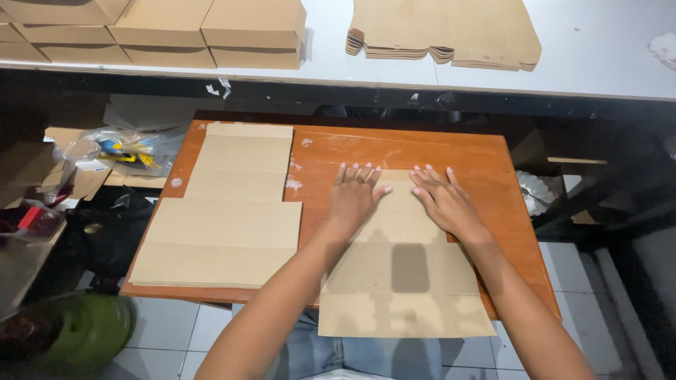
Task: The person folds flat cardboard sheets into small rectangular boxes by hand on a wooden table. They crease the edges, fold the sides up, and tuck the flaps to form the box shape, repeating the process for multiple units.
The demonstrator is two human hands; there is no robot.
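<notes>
Pressing flat cardboard blank (405, 264) on wooden board (486, 169) — left hand (354, 199), right hand (443, 200), fingers spread wide, gripping nothing

Your left hand (354, 198) and right hand (443, 200) covered the top part of the cardboard sheet (405, 271), so whatever fold or edge ran under your palms couldn't be seen. Your elbows ran off the bottom edge. The folded boxes (162, 32) were cut by the top and left edges, count unclear. The stack of flat blanks (443, 32) on the white table (598, 49) was cropped at the top too. Plastic bag (123, 149) contents were too small and blurred to tell. The green object (91, 327) at lower left was blurred, kind unknown.
</notes>
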